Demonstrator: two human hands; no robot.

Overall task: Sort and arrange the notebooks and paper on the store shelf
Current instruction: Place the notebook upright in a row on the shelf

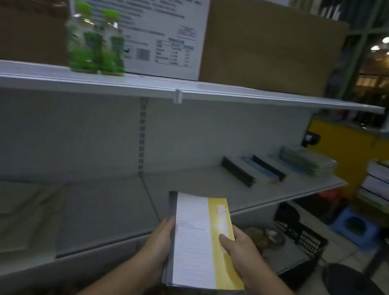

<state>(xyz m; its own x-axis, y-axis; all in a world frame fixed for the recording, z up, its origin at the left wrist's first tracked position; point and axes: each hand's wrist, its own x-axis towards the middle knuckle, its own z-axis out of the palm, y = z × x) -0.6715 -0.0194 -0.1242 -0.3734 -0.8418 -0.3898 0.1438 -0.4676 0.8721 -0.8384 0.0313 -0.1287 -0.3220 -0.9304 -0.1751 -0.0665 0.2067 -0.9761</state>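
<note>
Both my hands hold a thin stack of white-and-yellow notebooks (201, 242) in front of the middle shelf (195, 185). My left hand (159, 243) grips its dark spine side. My right hand (239, 254) grips the yellow edge, thumb on the cover. Far right on the same shelf lie black-spined notebooks (238, 172), a blue-covered book with a black spine (265, 168) and a stack of greenish paper packs (307, 161). Pale sheets of paper (0, 208) lie flat at the shelf's left.
The top shelf (179, 89) carries two green-capped bottles (95, 40), a white printed carton (145, 17) and brown cartons (271, 44). Below right are a black crate (301, 238), a blue stool (354, 226), a fan base (359, 293) and stacked boxes (384, 180).
</note>
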